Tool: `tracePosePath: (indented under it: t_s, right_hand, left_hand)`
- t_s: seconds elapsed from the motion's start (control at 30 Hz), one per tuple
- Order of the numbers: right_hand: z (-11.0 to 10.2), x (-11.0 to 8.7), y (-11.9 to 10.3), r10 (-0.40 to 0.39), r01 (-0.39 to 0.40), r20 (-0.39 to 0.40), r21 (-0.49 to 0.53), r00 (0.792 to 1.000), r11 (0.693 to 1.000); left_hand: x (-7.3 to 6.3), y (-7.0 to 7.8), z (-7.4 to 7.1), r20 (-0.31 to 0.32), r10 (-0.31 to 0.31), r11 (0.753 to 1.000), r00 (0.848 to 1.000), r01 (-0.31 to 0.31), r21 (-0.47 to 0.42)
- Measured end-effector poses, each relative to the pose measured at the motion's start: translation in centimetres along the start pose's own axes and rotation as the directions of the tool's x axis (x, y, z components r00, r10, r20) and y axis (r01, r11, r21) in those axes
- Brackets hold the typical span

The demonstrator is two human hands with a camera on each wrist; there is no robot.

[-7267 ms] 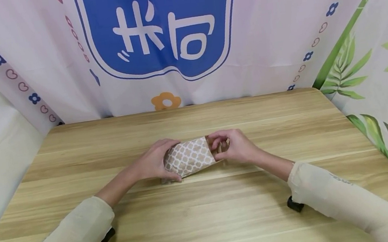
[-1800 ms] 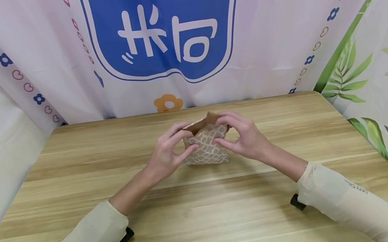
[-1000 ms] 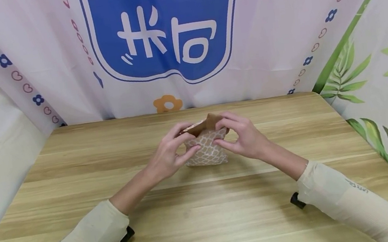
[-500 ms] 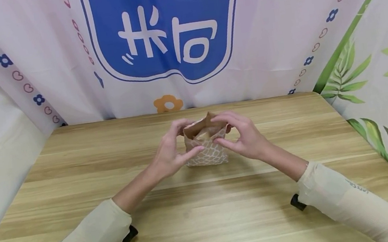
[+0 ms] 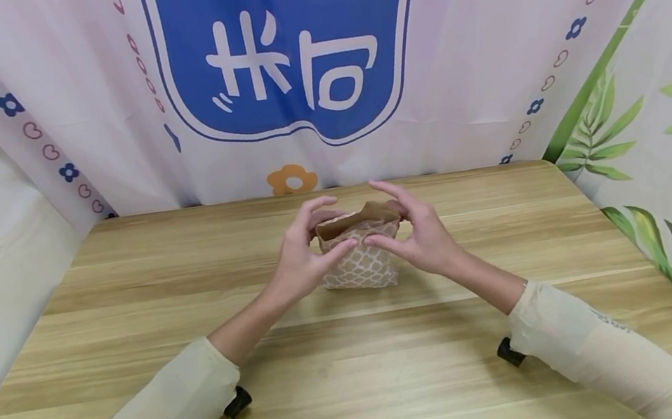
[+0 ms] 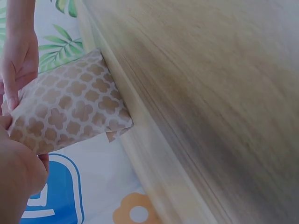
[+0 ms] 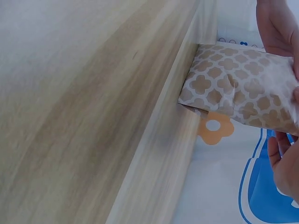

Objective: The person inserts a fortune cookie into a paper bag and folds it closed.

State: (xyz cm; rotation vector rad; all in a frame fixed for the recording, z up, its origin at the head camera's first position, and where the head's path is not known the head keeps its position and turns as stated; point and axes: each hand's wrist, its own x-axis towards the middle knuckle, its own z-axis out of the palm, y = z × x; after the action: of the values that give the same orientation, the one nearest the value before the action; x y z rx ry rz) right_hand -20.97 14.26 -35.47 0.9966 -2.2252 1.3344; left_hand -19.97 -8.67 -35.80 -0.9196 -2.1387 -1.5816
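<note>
A small brown paper bag (image 5: 359, 266) with a white lattice print stands upright on the table, its mouth spread and facing up. Something clear and crinkled, like plastic film, shows just inside the rim; what lies deeper is hidden. My left hand (image 5: 304, 256) holds the bag's left side, thumb on the front and fingers round the back. On the other side my right hand (image 5: 425, 236) grips it likewise, its index finger raised off the rim. The two thumb tips nearly meet on the front. Both wrist views show the printed front of the bag (image 6: 70, 102) between the hands.
The wood-grain table (image 5: 358, 376) extends around the bag on all sides. A printed curtain (image 5: 451, 67) with a blue sign hangs at its back edge. Small black devices (image 5: 236, 401) sit under both cuffs.
Earlier the bag lay on its side with my right fingers in its mouth; it now stands upright. Since half a second ago my thumbs have come closer together and my right index finger has lifted.
</note>
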Motion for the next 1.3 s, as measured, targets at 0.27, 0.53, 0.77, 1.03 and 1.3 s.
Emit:
tracePosePath:
  t_s: [0.27, 0.53, 0.77, 1.03, 1.3]
  right_hand:
    - [0.07, 0.12, 0.05, 0.0, 0.0, -0.022, 0.005, 1.0, 1.0]
    - [0.1, -0.04, 0.31, -0.102, 0.104, -0.091, 0.016, 0.991, 0.994]
    - [-0.36, -0.05, 0.4, -0.254, 0.245, -0.075, -0.109, 0.964, 0.963]
    - [-0.5, -0.08, 0.42, -0.251, 0.245, -0.057, -0.1, 0.966, 0.964]
    - [-0.67, 0.06, 0.1, -0.201, 0.196, -0.039, -0.114, 0.979, 0.974]
  left_hand:
    - [0.03, 0.01, 0.2, -0.03, -0.031, 0.999, 0.999, 0.03, -0.035]
    - [0.09, -0.1, 0.4, -0.048, -0.05, 0.997, 0.998, 0.048, -0.053]
    - [0.16, -0.03, 0.45, -0.056, -0.052, 0.995, 0.997, 0.047, -0.088]
    - [0.0, -0.2, 0.52, -0.053, -0.063, 0.994, 0.997, 0.058, -0.087]
    - [-0.1, -0.17, 0.5, -0.051, -0.056, 0.994, 0.997, 0.051, -0.096]
